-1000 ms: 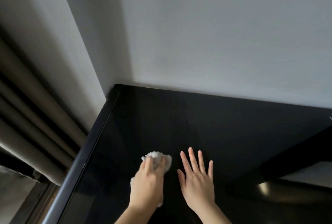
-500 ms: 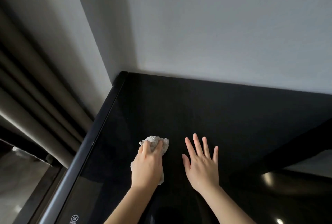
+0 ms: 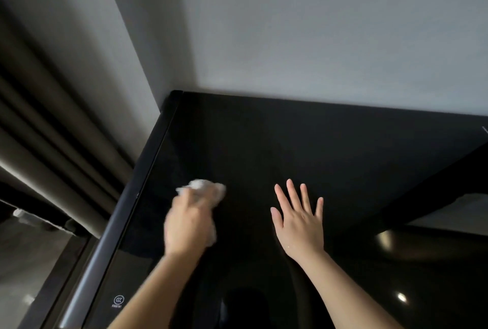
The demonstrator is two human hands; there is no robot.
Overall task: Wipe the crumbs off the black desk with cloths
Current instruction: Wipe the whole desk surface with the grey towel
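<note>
A glossy black counter fills the lower half of the head view, and its far edge meets a plain grey wall. The left hand is blurred. It lies on top of a small crumpled white cloth and its fingers are curled over the cloth and grip it. The cloth is on the counter near the rounded grey metal edge, and it shows beyond the fingertips, at 12 o'clock from the hand, and a little at the 3 o'clock side near the wrist.

The right hand is at 3 o'clock from the left hand, apart from it. It rests flat on the counter, palm down, with straight fingers a little spread, and it holds nothing.

At 7 o'clock from the left hand, a small round white printed mark sits near the metal edge. Beige pleated curtains hang at 9 o'clock of the counter.
</note>
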